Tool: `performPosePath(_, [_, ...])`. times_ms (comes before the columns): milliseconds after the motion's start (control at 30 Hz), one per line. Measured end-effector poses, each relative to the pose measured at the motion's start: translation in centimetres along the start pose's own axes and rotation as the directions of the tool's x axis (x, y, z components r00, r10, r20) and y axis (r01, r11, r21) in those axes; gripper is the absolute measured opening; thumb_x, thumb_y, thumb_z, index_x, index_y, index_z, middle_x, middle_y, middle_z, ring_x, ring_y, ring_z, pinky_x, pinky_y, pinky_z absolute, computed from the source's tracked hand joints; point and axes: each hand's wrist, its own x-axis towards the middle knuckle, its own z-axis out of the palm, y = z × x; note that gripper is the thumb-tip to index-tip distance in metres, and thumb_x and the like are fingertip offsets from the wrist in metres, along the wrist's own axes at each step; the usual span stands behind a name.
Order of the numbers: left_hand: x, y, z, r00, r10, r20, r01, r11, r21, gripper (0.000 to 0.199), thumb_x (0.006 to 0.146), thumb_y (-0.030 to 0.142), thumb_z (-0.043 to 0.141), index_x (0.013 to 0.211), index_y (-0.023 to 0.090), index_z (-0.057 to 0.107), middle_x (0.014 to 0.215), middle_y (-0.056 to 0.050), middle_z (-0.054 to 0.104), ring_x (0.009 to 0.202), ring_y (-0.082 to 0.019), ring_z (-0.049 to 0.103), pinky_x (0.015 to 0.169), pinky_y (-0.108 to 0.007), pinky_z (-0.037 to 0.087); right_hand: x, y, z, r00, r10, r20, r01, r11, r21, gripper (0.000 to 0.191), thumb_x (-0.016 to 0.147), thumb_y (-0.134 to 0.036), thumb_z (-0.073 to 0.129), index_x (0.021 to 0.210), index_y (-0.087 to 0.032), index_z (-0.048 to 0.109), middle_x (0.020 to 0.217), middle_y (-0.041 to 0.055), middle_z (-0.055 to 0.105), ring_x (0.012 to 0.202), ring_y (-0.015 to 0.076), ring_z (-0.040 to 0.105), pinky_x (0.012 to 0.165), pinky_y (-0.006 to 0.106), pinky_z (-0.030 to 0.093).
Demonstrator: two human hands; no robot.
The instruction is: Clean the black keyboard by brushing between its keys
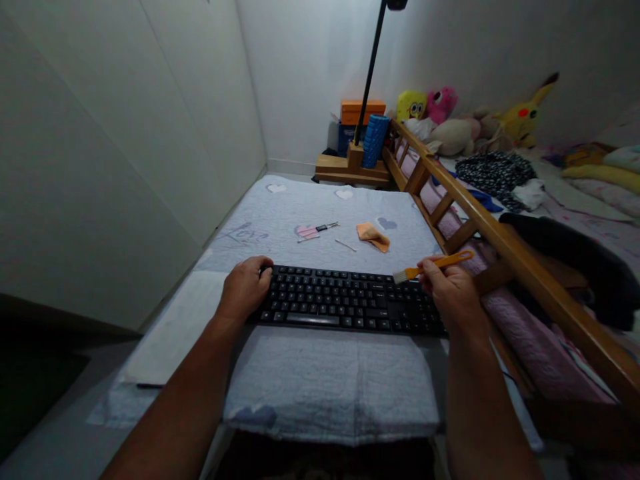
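A black keyboard lies across the cloth-covered table. My left hand grips its left end, fingers closed round the upper left corner. In my right hand is an orange brush, pinched by its handle. The pale bristles point left, over the upper right part of the keys; whether they touch the keys cannot be made out. Behind the keyboard lie an orange cloth, a thin tool with a dark grip and a small white swab.
A wooden bed rail runs along the right side, with soft toys and clothes beyond. At the back stand a lamp pole and a blue roller. A pale sheet lies on the table's left.
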Motion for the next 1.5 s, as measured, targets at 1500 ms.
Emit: performPosePath(1500, [0.1, -0.3, 0.3, 1.0, -0.006, -0.026, 0.006, 1.0, -0.003, 0.034, 0.088, 0.03, 0.048, 0.107, 0.021, 0.074, 0.114, -0.01, 0.077, 0.109, -0.027, 0.069, 0.1, -0.04, 0.052, -1.1, 4.4, 0.9, 0.954, -0.166, -0.249, 0.086, 0.95, -0.301, 0.031, 0.086, -0.047, 0.053, 0.081, -0.02, 0.069, 0.07, 0.0058, 0.068, 0.073, 0.026, 0.064, 0.075, 0.038, 0.048])
